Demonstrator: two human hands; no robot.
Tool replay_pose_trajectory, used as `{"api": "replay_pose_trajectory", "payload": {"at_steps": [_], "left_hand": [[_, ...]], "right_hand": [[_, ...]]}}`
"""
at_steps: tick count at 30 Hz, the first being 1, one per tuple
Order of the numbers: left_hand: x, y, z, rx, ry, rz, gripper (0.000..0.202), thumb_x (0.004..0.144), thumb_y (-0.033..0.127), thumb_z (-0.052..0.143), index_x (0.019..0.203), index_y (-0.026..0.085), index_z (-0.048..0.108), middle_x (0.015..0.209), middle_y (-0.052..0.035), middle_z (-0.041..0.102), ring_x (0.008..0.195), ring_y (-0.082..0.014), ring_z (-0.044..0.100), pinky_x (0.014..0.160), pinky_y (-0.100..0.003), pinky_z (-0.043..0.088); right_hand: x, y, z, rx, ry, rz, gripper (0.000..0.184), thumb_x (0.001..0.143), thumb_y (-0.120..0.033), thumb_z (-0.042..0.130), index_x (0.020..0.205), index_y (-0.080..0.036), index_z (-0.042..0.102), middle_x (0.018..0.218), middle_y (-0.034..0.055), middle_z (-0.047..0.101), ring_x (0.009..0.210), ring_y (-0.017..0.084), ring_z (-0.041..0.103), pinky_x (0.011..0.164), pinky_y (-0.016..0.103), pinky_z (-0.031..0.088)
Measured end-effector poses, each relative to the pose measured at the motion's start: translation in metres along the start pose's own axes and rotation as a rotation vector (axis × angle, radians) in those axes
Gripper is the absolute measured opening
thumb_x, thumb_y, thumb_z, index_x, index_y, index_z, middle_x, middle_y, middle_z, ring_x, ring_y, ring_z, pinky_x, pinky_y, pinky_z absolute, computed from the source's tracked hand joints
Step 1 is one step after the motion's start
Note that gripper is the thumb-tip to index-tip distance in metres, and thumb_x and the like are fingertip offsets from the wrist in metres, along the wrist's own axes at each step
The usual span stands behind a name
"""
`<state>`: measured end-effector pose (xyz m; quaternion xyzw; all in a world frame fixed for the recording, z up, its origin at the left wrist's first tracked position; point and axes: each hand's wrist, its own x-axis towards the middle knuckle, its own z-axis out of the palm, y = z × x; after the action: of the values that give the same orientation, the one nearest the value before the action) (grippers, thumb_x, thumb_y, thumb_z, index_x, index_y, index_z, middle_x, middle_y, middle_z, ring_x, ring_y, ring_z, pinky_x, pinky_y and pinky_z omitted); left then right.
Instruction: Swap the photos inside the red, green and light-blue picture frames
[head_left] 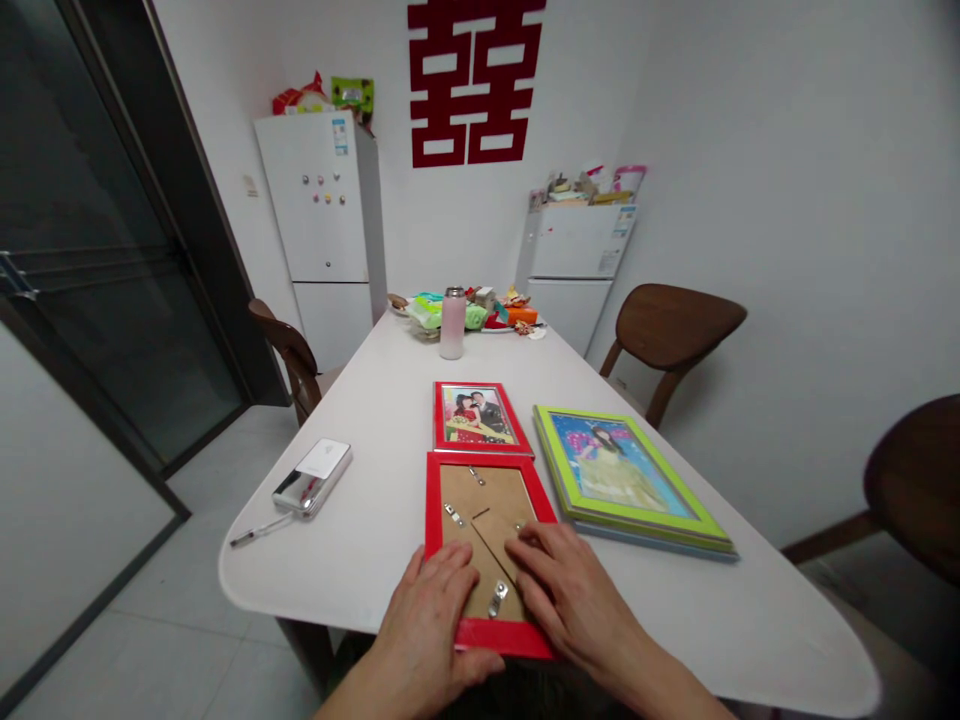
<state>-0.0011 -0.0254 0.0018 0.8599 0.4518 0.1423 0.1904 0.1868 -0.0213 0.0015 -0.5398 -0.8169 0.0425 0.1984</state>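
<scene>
A red picture frame (499, 636) lies face down at the table's near edge, its brown backboard (495, 500) upward. Several small metal clips sit around the board, and a thin dark slanting strut or slit crosses its middle. My left hand (431, 615) holds the near left corner, fingers on the board and thumb along the front edge. My right hand (574, 590) is closed over the right side, with bent fingertips at the right-hand clip, which they partly hide. Just beyond, touching or nearly so, a second red frame (480, 415) lies face up with a photo of two people.
To the right lies a stack of frames, a green one (637, 470) on top. A white power bank (313, 478) with a short cable rests at left. Farther back stand a pink bottle (452, 325) and a pile of packets (427, 310). Brown chairs (667, 325) flank the white table (360, 560).
</scene>
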Motion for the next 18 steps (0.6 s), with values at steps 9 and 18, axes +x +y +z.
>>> {"api": "replay_pose_trajectory", "payload": {"at_steps": [9, 18], "left_hand": [[0.001, 0.001, -0.001, 0.011, -0.012, -0.007, 0.059, 0.058, 0.043, 0.066, 0.107, 0.015, 0.050, 0.123, -0.0128, 0.044, 0.114, -0.0252, 0.038, 0.097, -0.047, 0.024], [0.000, -0.004, -0.001, -0.020, -0.022, 0.019, 0.066, 0.055, 0.040, 0.069, 0.113, 0.018, 0.046, 0.125, -0.0106, 0.042, 0.115, -0.0243, 0.037, 0.098, -0.045, 0.022]], "right_hand": [[-0.013, -0.021, -0.004, 0.075, -0.176, -0.177, 0.028, 0.078, -0.026, 0.041, 0.102, -0.028, 0.055, 0.107, 0.0061, 0.051, 0.097, 0.023, 0.040, 0.082, 0.042, 0.034], [0.000, -0.018, -0.006, 0.174, -0.162, -0.129, 0.030, 0.080, -0.021, 0.036, 0.106, -0.022, 0.052, 0.102, 0.0073, 0.052, 0.092, 0.019, 0.043, 0.081, 0.036, 0.036]]}}
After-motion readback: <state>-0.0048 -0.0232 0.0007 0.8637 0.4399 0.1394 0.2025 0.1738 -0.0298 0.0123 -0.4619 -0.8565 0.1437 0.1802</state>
